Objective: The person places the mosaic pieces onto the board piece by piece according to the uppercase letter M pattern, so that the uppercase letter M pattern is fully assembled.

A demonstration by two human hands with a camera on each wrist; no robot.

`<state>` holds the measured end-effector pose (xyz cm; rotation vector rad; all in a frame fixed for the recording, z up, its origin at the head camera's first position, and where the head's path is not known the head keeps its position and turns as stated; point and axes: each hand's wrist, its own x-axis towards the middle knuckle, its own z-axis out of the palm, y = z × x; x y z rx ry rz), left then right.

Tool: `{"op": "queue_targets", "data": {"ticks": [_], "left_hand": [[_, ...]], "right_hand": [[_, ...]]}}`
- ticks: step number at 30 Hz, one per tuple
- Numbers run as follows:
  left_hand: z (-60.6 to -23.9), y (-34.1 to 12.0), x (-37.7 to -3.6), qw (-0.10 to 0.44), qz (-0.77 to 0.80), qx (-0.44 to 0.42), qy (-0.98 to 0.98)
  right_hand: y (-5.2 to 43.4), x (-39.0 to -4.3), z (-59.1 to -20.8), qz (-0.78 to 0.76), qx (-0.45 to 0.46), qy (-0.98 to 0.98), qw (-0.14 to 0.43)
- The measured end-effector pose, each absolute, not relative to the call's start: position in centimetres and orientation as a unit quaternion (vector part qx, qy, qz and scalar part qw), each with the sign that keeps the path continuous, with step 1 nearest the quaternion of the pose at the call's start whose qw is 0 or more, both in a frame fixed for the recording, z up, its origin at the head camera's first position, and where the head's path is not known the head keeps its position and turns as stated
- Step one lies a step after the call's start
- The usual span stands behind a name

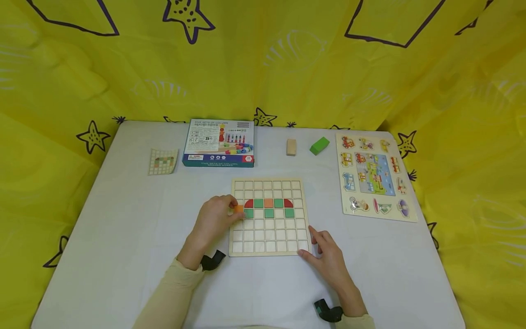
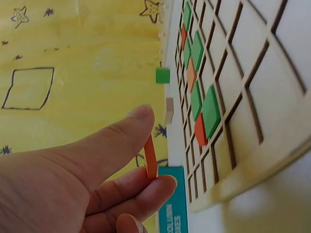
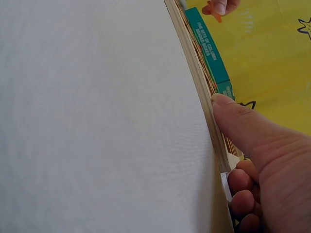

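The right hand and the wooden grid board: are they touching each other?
Touching. In the right wrist view the thumb of the right hand presses against the edge of the wooden grid board at its corner, with no gap visible.

Box (image 1: 218, 143) lettering too small
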<state>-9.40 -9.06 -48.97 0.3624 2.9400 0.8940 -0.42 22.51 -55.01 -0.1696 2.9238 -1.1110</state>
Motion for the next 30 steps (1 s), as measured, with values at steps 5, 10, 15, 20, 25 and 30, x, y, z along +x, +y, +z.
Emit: {"op": "queue_targets", "data": {"ticks": [5,10,15,20,25,30], "left_hand": [[-49.1,-8.0,-9.1,0.034,0.274,0.135,0.952],[-49.3,-7.3,-9.0,0.057,0.267,0.142,0.951],[-49.6,-6.9,-8.9,0.068,0.262,0.157,0.95],[-50.1,-6.7,-8.8,0.066,0.239,0.171,0.954],[-50.5,-6.7,-8.6,0.057,0.206,0.181,0.96],[-50.5,-6.7,-8.5,0.06,0.2,0.176,0.962]], "right_hand": [[22.5,-0.4,-55.0,-0.357,-0.054,0.933,0.003],[22.5,-0.4,-54.9,-0.355,-0.052,0.933,0.005],[22.5,-0.4,-54.9,-0.356,-0.053,0.933,0.005],[22.5,-0.4,-54.9,-0.359,-0.055,0.932,0.004],[22.5,-0.4,-54.9,-0.359,-0.057,0.932,0.002],[22.5,-0.4,-55.0,-0.36,-0.061,0.931,-0.006]]}}
